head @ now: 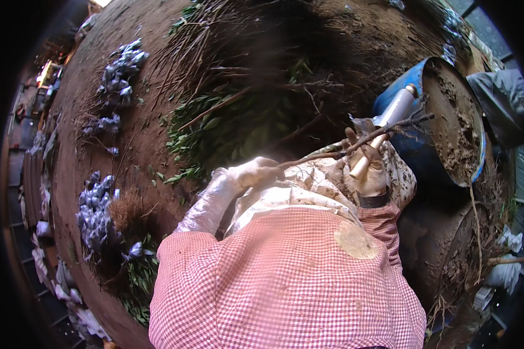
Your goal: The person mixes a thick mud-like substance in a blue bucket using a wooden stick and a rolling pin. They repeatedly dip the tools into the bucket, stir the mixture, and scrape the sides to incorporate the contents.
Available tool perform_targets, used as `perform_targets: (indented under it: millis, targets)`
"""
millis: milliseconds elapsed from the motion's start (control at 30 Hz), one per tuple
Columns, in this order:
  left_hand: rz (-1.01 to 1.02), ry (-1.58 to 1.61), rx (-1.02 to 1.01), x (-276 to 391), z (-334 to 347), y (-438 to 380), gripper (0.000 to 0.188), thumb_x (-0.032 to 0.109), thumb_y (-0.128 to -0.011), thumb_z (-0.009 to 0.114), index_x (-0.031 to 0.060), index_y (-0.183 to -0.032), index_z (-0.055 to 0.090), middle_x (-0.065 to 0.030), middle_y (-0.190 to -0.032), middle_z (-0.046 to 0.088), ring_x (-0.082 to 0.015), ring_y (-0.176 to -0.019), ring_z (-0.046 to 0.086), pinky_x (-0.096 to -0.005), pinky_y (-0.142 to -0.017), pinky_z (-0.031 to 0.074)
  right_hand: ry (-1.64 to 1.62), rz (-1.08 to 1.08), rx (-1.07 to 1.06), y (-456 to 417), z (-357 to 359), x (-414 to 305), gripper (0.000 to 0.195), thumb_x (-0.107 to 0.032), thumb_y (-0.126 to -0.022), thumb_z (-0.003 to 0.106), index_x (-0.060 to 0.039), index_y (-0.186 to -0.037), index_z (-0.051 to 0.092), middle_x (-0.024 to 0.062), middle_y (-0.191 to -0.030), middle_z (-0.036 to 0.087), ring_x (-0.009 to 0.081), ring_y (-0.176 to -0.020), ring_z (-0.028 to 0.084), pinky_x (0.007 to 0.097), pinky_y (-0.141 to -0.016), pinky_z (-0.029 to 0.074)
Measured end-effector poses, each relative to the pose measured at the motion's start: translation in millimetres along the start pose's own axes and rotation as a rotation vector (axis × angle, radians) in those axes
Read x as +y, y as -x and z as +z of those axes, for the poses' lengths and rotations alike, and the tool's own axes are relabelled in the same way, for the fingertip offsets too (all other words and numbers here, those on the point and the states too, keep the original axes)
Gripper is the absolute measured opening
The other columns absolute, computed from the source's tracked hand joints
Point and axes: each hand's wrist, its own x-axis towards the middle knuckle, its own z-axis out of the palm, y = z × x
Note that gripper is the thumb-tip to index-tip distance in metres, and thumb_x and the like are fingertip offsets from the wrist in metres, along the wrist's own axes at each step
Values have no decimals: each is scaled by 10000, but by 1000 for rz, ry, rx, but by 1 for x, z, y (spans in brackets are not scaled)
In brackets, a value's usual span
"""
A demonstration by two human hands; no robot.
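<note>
My left hand point(260, 171), in a pale glove, grips the brown stem of a bare-root sapling point(316, 158). The sapling slants up to the right, and its dark roots point(412, 122) spread in front of a blue drum. My right hand point(370, 174), also gloved, holds a roll of plastic film point(398, 104) by its pale core. The stem crosses the fingers of that hand, and a loose flap of film hangs beside them. Beneath both hands lies a mud-spotted white sheet point(305, 172) over the lap.
The blue drum point(382, 102) holds mud, with a second muddy container point(423, 244) below it. Leafy cut branches point(209, 122) and bundled bare stems point(192, 52) lie ahead. Bundles with silvery wrapped ends point(94, 213) rest on the soil floor point(148, 144) at left.
</note>
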Motion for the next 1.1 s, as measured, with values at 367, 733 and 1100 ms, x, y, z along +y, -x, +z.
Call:
perform_targets:
  millis: [367,733,1100]
  targets:
    - [413,-663,529,20,-62,-89,406,167,-832,701,69,-1201,565,-89,-1035,630,-141,-823,602,-251,-685,498,-133,115,86,15,-1,21,484,-49,-886,603,-90,-1339,438,44,-1132,572,185,-1043,554,372,-920,482]
    - [387,-1575,784,96,-90,-191,559,320,-768,668,159,-1277,503,-115,-1308,511,-280,-1263,423,-427,-1062,298,-34,83,258,17,-22,44,283,-95,-886,615,-126,-1162,560,55,-1160,602,228,-1062,578,408,-900,491]
    - [595,-1584,595,171,19,-117,112,226,-765,615,124,-809,605,-87,-660,645,-264,-661,653,-392,-762,424,-75,38,164,6,-16,41,510,-111,-882,620,-130,-1358,439,72,-1295,530,227,-1178,506,437,-1037,380]
